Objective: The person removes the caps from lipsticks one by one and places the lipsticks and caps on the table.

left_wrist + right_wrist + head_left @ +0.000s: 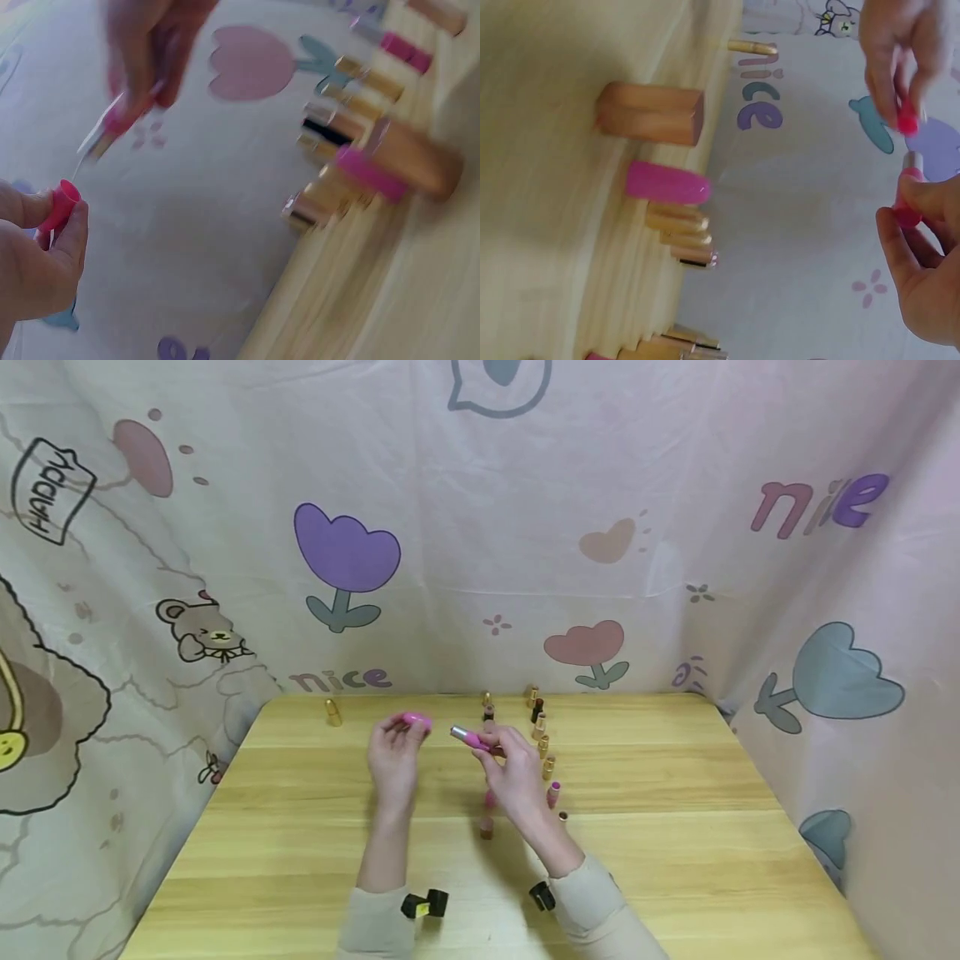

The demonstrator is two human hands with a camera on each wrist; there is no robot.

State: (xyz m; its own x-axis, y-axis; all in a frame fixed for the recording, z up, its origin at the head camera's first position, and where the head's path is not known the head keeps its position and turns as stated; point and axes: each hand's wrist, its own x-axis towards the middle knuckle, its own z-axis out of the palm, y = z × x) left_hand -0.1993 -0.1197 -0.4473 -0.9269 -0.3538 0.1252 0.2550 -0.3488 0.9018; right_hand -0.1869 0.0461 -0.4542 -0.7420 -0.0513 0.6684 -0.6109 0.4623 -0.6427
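My left hand (pixel 393 764) pinches a bright pink lipstick cap (pixel 417 720) between thumb and fingers, above the back of the table. In the left wrist view the cap's open round end faces the other hand. My right hand (pixel 517 772) holds a pink lipstick tube (pixel 469 737) with a silver collar, its silver end pointing at the cap. A gap separates cap and tube in the head view. The right wrist view shows the tube (pixel 907 199) gripped between thumb and fingers, with the cap (pixel 907 120) apart from it.
On the wooden table (pixel 300 860), a column of several lipsticks (pixel 543 747) stands to the right. Another column, with a brownish tube (pixel 487 828) nearest, is partly hidden by my right hand. A lone gold tube (pixel 333 713) stands back left. A patterned cloth (pixel 480 568) hangs behind.
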